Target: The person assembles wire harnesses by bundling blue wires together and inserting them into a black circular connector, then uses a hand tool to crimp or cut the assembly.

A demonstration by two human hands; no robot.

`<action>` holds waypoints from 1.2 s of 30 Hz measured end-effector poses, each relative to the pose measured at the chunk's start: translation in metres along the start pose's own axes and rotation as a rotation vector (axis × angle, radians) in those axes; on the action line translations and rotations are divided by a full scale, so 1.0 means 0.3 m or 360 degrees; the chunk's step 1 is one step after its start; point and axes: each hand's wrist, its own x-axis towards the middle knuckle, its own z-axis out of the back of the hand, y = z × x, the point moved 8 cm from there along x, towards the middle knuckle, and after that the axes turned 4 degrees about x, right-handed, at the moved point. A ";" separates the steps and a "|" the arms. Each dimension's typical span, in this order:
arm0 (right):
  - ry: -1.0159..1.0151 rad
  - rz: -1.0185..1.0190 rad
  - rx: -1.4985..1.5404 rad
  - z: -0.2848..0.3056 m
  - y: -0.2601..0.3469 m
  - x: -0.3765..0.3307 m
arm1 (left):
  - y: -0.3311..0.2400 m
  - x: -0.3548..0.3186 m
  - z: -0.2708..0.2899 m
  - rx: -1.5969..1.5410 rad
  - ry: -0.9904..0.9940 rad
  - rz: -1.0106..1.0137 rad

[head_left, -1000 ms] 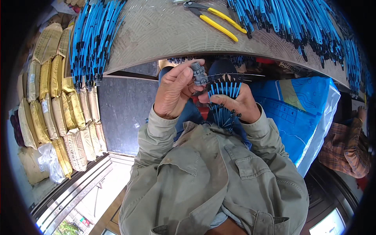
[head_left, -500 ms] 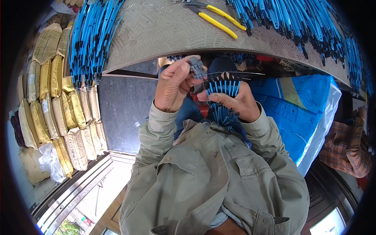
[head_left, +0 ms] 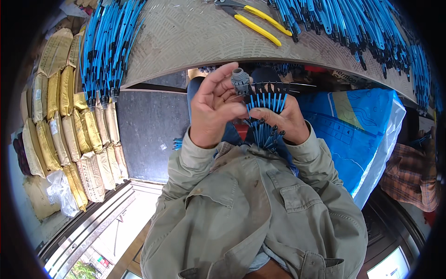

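Observation:
Blue plastic strips (head_left: 268, 101) with black ends form a fanned row over my lap, strung through their black ends on thin metal wires (head_left: 299, 84). My right hand (head_left: 293, 122) grips this row from the right, its thumb lying across the strips. A grey ribbed fitting (head_left: 239, 81) with a round open neck stands at the row's left end, where the wires meet it. My left hand (head_left: 211, 108) is beside it, fingers stretched up behind the fitting and thumb pointing at the leftmost strips. Whether the left fingertips touch the fitting is hard to see.
Ahead is a table (head_left: 186, 39) bearing yellow-handled pliers (head_left: 260, 28) and heaps of blue strips (head_left: 109, 46). Stacked sacks (head_left: 69, 125) line the left side. A blue plastic-wrapped package (head_left: 344, 135) stands at my right. Another person's plaid sleeve (head_left: 409, 176) shows at far right.
The grey fitting has turned so its round neck faces up, at the wire end of the row. My left fingers have loosened from their pinch and spread; the thumb has moved down toward the strips.

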 end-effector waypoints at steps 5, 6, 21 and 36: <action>-0.0049 0.0040 0.0022 0.014 0.000 -0.004 | 0.023 -0.027 0.030 0.0308 -0.0189 -0.0083; -0.0046 0.0041 0.0022 0.014 -0.003 -0.004 | 0.022 -0.028 0.027 0.0309 -0.0190 -0.0086; -0.0084 0.0043 -0.0088 0.013 0.005 -0.015 | -0.013 -0.034 -0.030 0.0533 -0.0031 -0.0108; -0.0238 0.0075 -0.0063 0.031 0.005 -0.026 | -0.018 -0.055 -0.046 0.0592 -0.0113 -0.0311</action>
